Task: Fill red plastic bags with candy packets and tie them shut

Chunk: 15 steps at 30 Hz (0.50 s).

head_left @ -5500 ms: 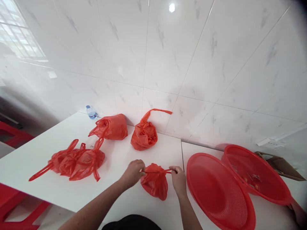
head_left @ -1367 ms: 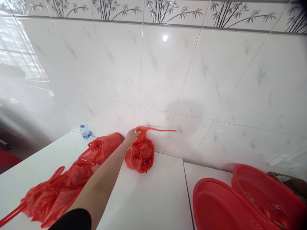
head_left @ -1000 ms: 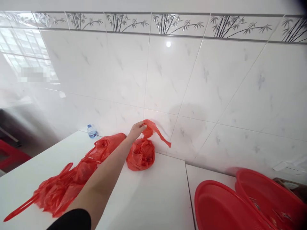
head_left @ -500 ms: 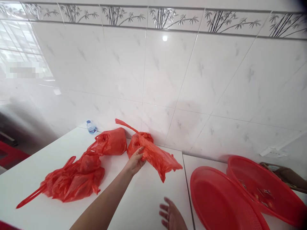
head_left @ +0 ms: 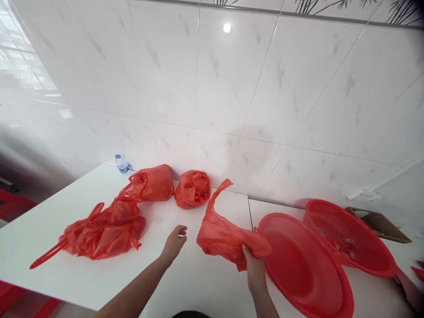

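Note:
My right hand [head_left: 255, 268] grips a thin red plastic bag [head_left: 225, 238] by its right end, with the thumb on top. The bag hangs limp above the white table [head_left: 195, 278], and one handle sticks up at its far side. To the left of it, my left hand [head_left: 176, 240] is empty over the table, its fingers loosely curled and apart from the thumb. Beyond the left hand, a bundled red bag [head_left: 192, 189] rests near the wall. A fuller red bag [head_left: 155, 183] lies beside that, and a crumpled red bag [head_left: 106, 232] is spread out nearer on the left.
A red plastic basket [head_left: 298, 260] stands to the right, close to the held bag. Behind it, another red basket [head_left: 351, 240] contains small items. A cardboard box [head_left: 384, 225], a water bottle [head_left: 123, 164] and the tiled wall [head_left: 218, 97] border the table. Another person's arm [head_left: 410, 289] shows at far right.
The loose red bag has passed from my left hand to my right and moved right, toward the basket. My left hand has let go. The view has tipped downward.

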Each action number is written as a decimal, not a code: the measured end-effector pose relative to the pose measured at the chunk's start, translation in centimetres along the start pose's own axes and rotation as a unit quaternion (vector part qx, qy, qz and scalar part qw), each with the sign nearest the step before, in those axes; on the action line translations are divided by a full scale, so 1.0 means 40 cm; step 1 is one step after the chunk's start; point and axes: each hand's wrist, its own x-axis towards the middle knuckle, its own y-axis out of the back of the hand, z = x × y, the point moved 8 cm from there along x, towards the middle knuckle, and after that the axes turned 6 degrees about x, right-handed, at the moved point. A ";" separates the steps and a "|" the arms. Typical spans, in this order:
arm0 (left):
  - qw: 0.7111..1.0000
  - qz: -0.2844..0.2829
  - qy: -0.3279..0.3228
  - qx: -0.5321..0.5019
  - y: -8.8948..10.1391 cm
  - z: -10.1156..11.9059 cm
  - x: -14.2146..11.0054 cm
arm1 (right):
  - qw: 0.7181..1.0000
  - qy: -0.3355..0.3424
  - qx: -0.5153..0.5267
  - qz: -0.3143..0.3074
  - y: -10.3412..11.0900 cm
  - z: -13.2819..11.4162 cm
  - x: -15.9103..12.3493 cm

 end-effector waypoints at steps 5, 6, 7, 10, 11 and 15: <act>0.985 -0.160 0.061 -0.031 -0.160 -0.010 -0.062 | 0.983 -0.023 -0.138 -0.123 -0.101 0.067 -0.082; 0.976 -0.191 0.085 -0.053 -0.194 -0.011 -0.072 | 0.975 -0.024 -0.145 -0.164 -0.129 0.083 -0.107; 0.970 -0.207 0.102 -0.072 -0.218 -0.010 -0.078 | 0.969 -0.022 -0.149 -0.197 -0.148 0.096 -0.129; 0.977 -0.175 0.093 -0.077 -0.232 -0.001 -0.058 | 0.953 -0.001 -0.159 -0.259 -0.165 0.108 -0.173; 0.983 -0.151 0.079 -0.068 -0.224 0.000 -0.047 | 0.950 0.006 -0.160 -0.267 -0.158 0.105 -0.175; 0.992 -0.108 0.046 -0.052 -0.206 -0.011 -0.026 | 0.970 -0.090 -0.128 -0.186 -0.095 0.109 -0.124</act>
